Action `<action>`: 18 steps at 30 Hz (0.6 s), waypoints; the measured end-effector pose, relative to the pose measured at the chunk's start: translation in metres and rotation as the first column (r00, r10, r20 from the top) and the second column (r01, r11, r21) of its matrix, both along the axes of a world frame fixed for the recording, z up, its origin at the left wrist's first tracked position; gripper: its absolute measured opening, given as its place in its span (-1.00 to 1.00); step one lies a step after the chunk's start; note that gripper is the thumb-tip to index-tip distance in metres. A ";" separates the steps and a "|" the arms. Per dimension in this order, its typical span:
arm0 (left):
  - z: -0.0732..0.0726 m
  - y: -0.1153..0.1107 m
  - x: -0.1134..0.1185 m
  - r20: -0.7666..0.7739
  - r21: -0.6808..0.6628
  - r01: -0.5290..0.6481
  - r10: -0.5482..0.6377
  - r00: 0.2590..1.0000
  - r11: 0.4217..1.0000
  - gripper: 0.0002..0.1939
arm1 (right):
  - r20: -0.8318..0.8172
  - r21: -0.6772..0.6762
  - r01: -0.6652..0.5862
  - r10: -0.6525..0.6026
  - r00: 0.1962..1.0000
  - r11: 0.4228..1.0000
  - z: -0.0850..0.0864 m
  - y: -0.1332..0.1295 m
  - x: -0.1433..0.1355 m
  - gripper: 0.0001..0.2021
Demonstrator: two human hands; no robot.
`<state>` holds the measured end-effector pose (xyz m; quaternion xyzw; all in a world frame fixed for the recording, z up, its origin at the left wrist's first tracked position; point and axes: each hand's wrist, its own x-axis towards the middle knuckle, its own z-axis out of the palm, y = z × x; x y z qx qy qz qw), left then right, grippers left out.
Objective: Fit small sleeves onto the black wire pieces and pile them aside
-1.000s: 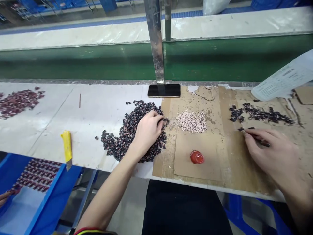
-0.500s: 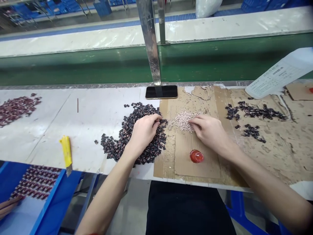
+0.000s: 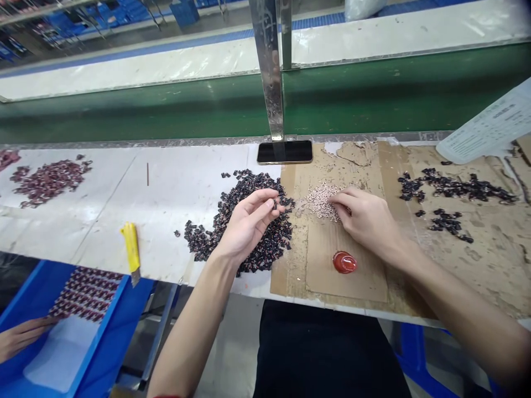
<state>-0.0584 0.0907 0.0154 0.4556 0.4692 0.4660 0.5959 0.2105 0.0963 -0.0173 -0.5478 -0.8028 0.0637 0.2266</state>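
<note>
My left hand [image 3: 249, 224] is raised over a heap of small black pieces [image 3: 232, 207], thumb and fingers pinched on one small black piece [image 3: 274, 205]. The palm side is turned partly up. My right hand [image 3: 367, 221] rests with its fingertips together at the right edge of a pile of tiny pale beads [image 3: 322, 200]; whatever is between those fingertips is hidden. Just in front of the right hand, a glossy red blob [image 3: 344, 262] sits on a cardboard sheet [image 3: 319, 276].
A phone [image 3: 285, 151] lies at the foot of a metal post [image 3: 271, 83]. To the left are a yellow cutter knife [image 3: 131, 249] and reddish pieces [image 3: 58, 179]. Another person's hand [image 3: 25, 337] reaches into a blue tray [image 3: 95, 342]. Right: more black pieces [image 3: 468, 187], a translucent bottle [image 3: 489, 127].
My left hand has lifted from the black heap and turned palm-up with a piece in its fingers. The right hand stays at the beads. The whole view has shifted, moving things rightward.
</note>
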 end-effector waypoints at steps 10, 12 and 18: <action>0.010 -0.036 0.037 0.009 0.009 -0.174 0.174 0.985 0.985 -0.80 | -0.404 -0.069 0.151 -0.166 0.900 0.986 0.010 0.001 0.008 -0.85; 0.012 -0.042 0.048 -0.031 0.069 -0.174 0.176 0.984 0.982 -0.83 | -0.545 -0.163 0.168 -0.231 0.806 0.972 0.009 0.002 0.011 -0.89; 0.010 -0.042 0.078 -0.160 0.203 -0.025 0.058 0.985 0.979 -0.91 | -0.789 -0.405 0.112 -0.409 0.459 0.907 0.005 0.005 0.020 -0.83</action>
